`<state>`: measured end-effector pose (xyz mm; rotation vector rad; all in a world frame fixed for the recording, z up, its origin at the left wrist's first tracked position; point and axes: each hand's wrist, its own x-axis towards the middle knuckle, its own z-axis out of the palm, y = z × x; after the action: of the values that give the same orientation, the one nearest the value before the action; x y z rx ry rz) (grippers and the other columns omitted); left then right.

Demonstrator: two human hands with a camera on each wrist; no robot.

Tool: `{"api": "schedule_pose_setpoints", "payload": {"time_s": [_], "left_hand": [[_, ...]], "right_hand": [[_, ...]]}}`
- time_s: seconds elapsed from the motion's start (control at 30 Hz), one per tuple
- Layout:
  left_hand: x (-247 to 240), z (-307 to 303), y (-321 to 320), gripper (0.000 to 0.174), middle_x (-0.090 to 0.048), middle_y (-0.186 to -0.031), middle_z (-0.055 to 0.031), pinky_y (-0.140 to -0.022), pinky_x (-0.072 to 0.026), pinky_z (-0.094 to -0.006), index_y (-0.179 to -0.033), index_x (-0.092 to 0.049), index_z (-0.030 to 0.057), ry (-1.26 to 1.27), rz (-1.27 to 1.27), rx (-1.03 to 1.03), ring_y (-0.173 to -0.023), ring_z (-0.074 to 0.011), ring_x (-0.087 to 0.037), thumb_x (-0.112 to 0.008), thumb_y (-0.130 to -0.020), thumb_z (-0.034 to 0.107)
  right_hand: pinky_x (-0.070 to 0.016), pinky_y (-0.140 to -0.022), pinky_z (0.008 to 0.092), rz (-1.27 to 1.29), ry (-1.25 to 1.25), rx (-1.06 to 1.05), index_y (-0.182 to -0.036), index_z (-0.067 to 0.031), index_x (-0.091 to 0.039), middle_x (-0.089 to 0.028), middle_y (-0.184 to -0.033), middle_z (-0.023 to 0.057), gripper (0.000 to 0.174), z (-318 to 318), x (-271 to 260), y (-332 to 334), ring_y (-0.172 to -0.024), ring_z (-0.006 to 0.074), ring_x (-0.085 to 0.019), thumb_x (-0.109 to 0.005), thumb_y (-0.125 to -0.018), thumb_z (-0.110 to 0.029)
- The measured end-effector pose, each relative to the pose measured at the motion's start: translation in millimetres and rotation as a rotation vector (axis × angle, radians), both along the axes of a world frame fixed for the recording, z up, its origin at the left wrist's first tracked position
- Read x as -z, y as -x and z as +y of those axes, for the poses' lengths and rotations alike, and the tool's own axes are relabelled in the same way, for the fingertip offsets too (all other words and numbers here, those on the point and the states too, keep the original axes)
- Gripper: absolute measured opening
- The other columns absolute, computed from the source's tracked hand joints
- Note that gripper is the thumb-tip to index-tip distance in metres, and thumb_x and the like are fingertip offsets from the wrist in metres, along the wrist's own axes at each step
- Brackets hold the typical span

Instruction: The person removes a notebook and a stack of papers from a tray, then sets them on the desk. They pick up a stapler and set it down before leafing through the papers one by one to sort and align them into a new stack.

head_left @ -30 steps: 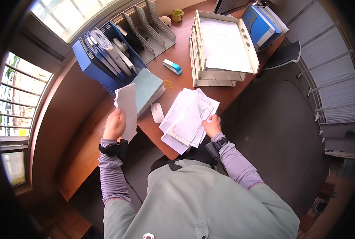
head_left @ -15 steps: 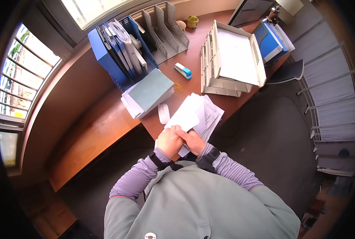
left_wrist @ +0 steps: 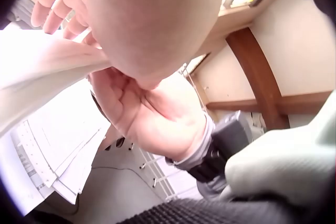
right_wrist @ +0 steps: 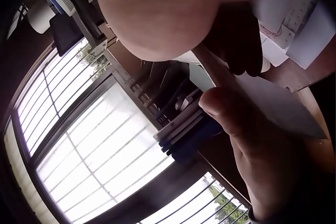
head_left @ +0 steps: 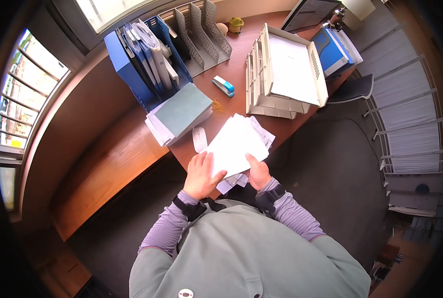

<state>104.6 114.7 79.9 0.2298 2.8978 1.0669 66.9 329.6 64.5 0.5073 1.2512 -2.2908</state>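
A small stack of white paper sheets [head_left: 234, 149] is held in front of the torso, over a looser heap of printed papers [head_left: 227, 185] whose edges poke out below. My right hand [head_left: 259, 172] grips its near right corner, thumb on top and fingers curled beneath, as the left wrist view shows. The left hand [head_left: 200, 178] touches the near left edge with fingers fairly straight and spread, thumb reaching toward the right hand. In the right wrist view the left thumb [right_wrist: 226, 111] lies along the paper's edge.
Left of the papers lie a white mouse [head_left: 199, 140] and a pile topped by a green-grey folder [head_left: 184, 109]. Beyond are a blue stapler [head_left: 223, 86], rubber bands [head_left: 217, 105], a blue file box [head_left: 124, 67], a grey file rack [head_left: 201, 42] and a cream letter tray [head_left: 261, 97].
My left hand came from the left with sheets and met the right hand over the heap. The hands have since parted slightly, with the right gripping the sheets.
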Motion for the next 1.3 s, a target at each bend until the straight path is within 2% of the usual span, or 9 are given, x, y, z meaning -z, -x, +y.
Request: {"api": "schedule_pose_setpoints", "payload": {"time_s": [0.17,0.27,0.4,0.53,0.83,1.03,1.17,1.23,1.3], "left_hand": [[46,-35,-18,0.083,-0.039,-0.146,-0.0242,-0.112,-0.0305,-0.0468,-0.141,-0.037,-0.0055,-0.543,-0.303,-0.380,-0.136,-0.0339,-0.038,-0.053,-0.093,0.060],[32,-20,-17,0.063,-0.057,-0.131,-0.0135,-0.101,-0.0453,-0.0355,-0.139,-0.043,0.0001,-1.462,-0.698,-0.424,-0.118,-0.0225,-0.058,-0.056,-0.098,0.046],[19,-2,-16,0.055,-0.061,-0.123,-0.0131,-0.092,-0.0523,-0.0372,-0.135,-0.047,0.0002,-1.807,-0.731,-0.441,-0.109,-0.0233,-0.063,-0.063,-0.095,0.034],[15,5,-17,0.054,-0.061,-0.124,-0.0146,-0.096,-0.0512,-0.0411,-0.134,-0.047,-0.0015,-1.835,-0.599,-0.420,-0.110,-0.0261,-0.063,-0.067,-0.092,0.026],[5,-6,-29,0.057,-0.058,-0.129,-0.0168,-0.097,-0.0504,-0.0412,-0.137,-0.043,-0.0031,-2.091,-0.786,-0.142,-0.115,-0.0277,-0.061,-0.066,-0.089,0.016],[5,-6,-32,0.061,-0.058,-0.129,-0.0186,-0.099,-0.0484,-0.0455,-0.139,-0.041,-0.0027,-1.785,-0.860,-0.173,-0.115,-0.0326,-0.060,-0.068,-0.088,0.017],[5,-9,-32,0.054,-0.058,-0.130,-0.0164,-0.098,-0.0491,-0.0448,-0.137,-0.044,-0.0029,-1.545,-0.908,-0.246,-0.114,-0.0307,-0.061,-0.066,-0.090,0.013],[4,-10,-30,0.053,-0.058,-0.130,-0.0156,-0.098,-0.0489,-0.0445,-0.136,-0.045,-0.0029,-1.484,-0.897,-0.253,-0.114,-0.0300,-0.060,-0.066,-0.090,0.012],[8,-9,-32,0.055,-0.058,-0.132,-0.0151,-0.102,-0.0468,-0.0440,-0.137,-0.045,-0.0029,-1.478,-0.881,-0.300,-0.118,-0.0288,-0.058,-0.068,-0.089,0.011]], "right_hand": [[-0.0434,-0.104,0.0411,0.098,0.043,0.076,-0.137,-0.0004,-0.045,-0.056,-0.133,0.0106,0.040,13,-21,9,-0.122,0.0251,-0.055,-0.048,-0.100,-0.016],[-0.0426,-0.105,0.0410,0.152,0.099,0.062,-0.139,-0.0008,-0.044,-0.056,-0.134,0.0105,0.042,5,-34,11,-0.123,0.0248,-0.055,-0.049,-0.100,-0.015],[-0.0413,-0.106,0.0407,0.215,0.112,0.016,-0.142,-0.0013,-0.039,-0.053,-0.136,0.0116,0.045,-3,-43,11,-0.125,0.0255,-0.053,-0.049,-0.100,-0.015],[-0.0407,-0.107,0.0406,0.308,0.044,-0.001,-0.145,-0.0025,-0.036,-0.052,-0.138,0.0124,0.047,-1,-42,8,-0.126,0.0262,-0.052,-0.049,-0.101,-0.015],[-0.0385,-0.109,0.0439,0.182,0.216,0.029,-0.145,-0.0047,-0.036,-0.050,-0.141,0.0109,0.050,10,-42,-13,-0.129,0.0269,-0.049,-0.052,-0.100,-0.019],[-0.0426,-0.106,0.0413,0.148,0.264,0.070,-0.143,-0.0046,-0.038,-0.053,-0.137,0.0102,0.048,16,-38,-21,-0.125,0.0250,-0.053,-0.054,-0.100,-0.017],[-0.0388,-0.108,0.0438,0.154,0.195,0.053,-0.144,-0.0041,-0.038,-0.052,-0.139,0.0102,0.048,28,-29,-24,-0.128,0.0267,-0.051,-0.052,-0.100,-0.017],[-0.0478,-0.101,0.0445,0.125,0.168,0.083,-0.141,-0.0023,-0.040,-0.057,-0.132,0.0122,0.048,33,-24,-25,-0.120,0.0265,-0.058,-0.055,-0.098,-0.015],[-0.0480,-0.101,0.0459,0.093,0.167,0.064,-0.141,-0.0020,-0.040,-0.057,-0.132,0.0128,0.048,40,-20,-23,-0.120,0.0274,-0.058,-0.055,-0.097,-0.014]]}}
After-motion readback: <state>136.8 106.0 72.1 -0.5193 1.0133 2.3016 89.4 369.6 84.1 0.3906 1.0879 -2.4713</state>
